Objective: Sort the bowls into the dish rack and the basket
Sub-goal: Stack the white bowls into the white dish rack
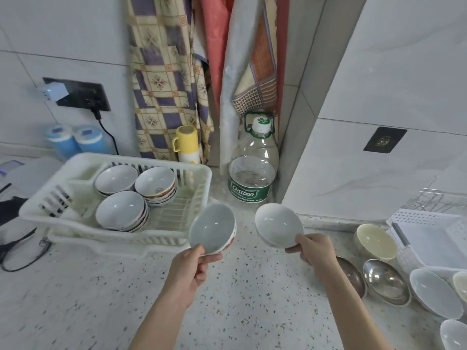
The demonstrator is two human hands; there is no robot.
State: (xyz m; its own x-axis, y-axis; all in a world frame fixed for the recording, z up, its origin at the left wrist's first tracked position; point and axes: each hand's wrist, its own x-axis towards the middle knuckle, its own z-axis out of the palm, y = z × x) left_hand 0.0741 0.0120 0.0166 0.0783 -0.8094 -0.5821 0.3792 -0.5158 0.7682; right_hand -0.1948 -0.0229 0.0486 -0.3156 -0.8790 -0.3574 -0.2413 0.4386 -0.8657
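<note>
Your left hand (192,263) pinches the patterned bowl (212,228) beside the dish rack (199,178); your right hand (316,251) pinches a white bowl (278,224); lower the patterned one level onto a stack

Two bare forearms (no sleeves visible)

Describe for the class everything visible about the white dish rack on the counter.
The dish rack is white slatted plastic, rectangular with rounded corners, sitting level on a matching drip tray on the speckled counter, left of the water bottle. It holds three stacks of bowls; its right part is empty.
</note>
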